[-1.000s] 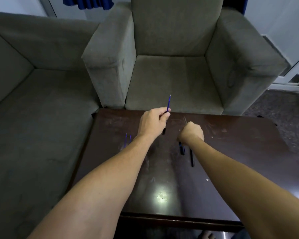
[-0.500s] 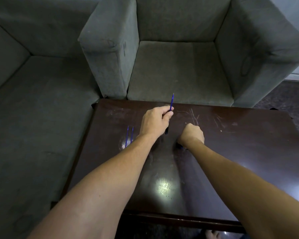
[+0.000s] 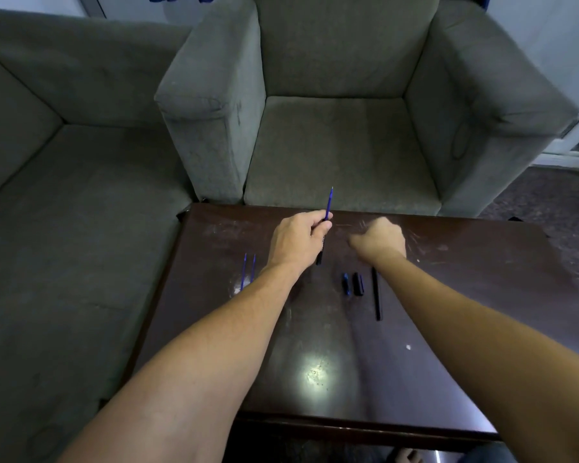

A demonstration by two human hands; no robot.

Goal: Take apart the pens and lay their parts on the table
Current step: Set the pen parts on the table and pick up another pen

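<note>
Near table (image 3: 482, 329) far edge, left hand (image 3: 298, 240) pinching pen (image 3: 325, 228), open tabletop nearer

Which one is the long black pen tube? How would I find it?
On the dark table, look just below the right hand. The long black pen tube lies beside two short caps, and it is much longer and thinner than they are.

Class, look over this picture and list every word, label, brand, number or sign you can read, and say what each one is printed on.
None can be read.
The black pen barrel in the left hand has pale marks on its side, perhaps print: too small and blurred to read.
The black barrel, two caps and two blue refills on the table: no lettering shows.
</note>
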